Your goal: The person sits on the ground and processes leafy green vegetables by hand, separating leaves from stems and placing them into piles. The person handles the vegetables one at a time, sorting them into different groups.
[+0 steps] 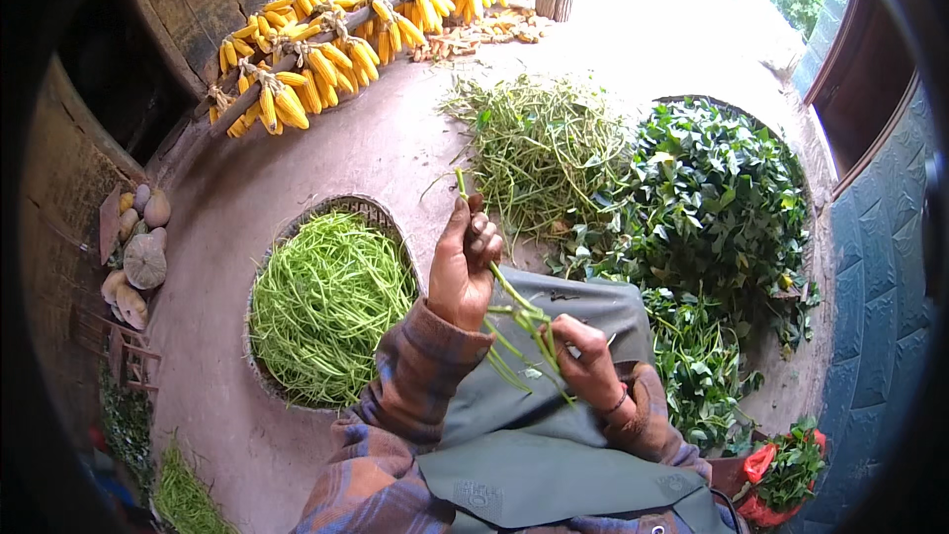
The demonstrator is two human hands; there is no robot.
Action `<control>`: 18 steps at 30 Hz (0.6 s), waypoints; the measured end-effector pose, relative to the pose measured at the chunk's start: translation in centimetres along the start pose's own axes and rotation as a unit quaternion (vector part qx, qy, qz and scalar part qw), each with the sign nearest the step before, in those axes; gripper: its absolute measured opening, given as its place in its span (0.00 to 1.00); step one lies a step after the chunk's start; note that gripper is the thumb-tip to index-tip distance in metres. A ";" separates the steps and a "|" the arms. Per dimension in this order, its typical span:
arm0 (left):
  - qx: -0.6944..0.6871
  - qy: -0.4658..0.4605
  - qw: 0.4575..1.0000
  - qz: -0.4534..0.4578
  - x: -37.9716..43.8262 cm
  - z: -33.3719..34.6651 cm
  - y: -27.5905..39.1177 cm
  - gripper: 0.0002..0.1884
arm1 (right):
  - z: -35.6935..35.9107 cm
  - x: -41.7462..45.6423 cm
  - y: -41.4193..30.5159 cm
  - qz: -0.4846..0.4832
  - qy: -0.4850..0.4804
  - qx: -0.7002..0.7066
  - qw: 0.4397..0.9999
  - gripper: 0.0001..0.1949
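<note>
My left hand [467, 263] is closed around a green vine stem [511, 288] whose tip pokes up above the thumb. Lower and to the right, above my lap, my right hand [589, 363] pinches the other part of the stem, where several thin stalks branch off and hang down. A round woven basket [256, 356] heaped with cut green stalks [326, 304] stands on the floor left of my hands. Beyond them lies a loose pile of stripped vines [549, 148], touching a large heap of leafy vines [719, 193] on the right.
Bundles of yellow corn cobs [326, 74] hang from poles at the upper left. Pumpkins and squashes [144, 261] lie by the left wall, near a small wooden stool [133, 360]. More green stalks [185, 497] are at the lower left. A red plastic bag [760, 463] with leaves stands at the lower right.
</note>
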State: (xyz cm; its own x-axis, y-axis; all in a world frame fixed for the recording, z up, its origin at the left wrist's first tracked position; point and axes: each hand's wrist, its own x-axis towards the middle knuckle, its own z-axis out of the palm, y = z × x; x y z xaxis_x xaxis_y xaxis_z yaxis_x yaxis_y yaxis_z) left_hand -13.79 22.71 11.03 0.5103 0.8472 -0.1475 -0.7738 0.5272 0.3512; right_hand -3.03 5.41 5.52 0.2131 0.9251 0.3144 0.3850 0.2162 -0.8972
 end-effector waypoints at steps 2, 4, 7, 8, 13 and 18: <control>-0.006 0.015 1.000 0.023 0.4 -0.6 0.6 0.13 | -0.5 0.2 0.1 0.043 0.003 0.012 0.999 0.04; -0.022 0.000 0.999 0.049 0.6 -1.0 1.9 0.13 | -0.5 0.3 0.4 0.025 0.004 -0.006 1.000 0.03; -0.040 0.024 0.995 0.091 0.8 -1.8 3.3 0.13 | -0.9 -0.7 0.8 0.058 -0.007 0.002 0.998 0.03; -0.045 0.038 0.992 0.114 0.9 -1.7 4.1 0.13 | -1.1 -0.6 1.0 0.076 -0.010 0.029 0.997 0.03; -0.044 0.041 0.969 0.240 1.1 -5.5 8.9 0.12 | -2.1 -1.2 1.9 0.149 0.008 0.127 0.981 0.07; -0.060 0.068 0.962 0.257 1.0 -7.6 10.8 0.11 | -2.7 -1.7 1.8 0.192 0.092 0.241 0.947 0.18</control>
State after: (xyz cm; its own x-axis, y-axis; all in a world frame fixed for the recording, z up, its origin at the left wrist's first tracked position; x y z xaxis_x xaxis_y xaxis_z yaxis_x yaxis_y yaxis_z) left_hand -24.51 29.74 7.70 0.0014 0.9944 -0.1059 -0.9528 0.0335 0.3019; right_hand -0.23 3.41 4.20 0.4237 0.9041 -0.0554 -0.1983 0.0329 -0.9796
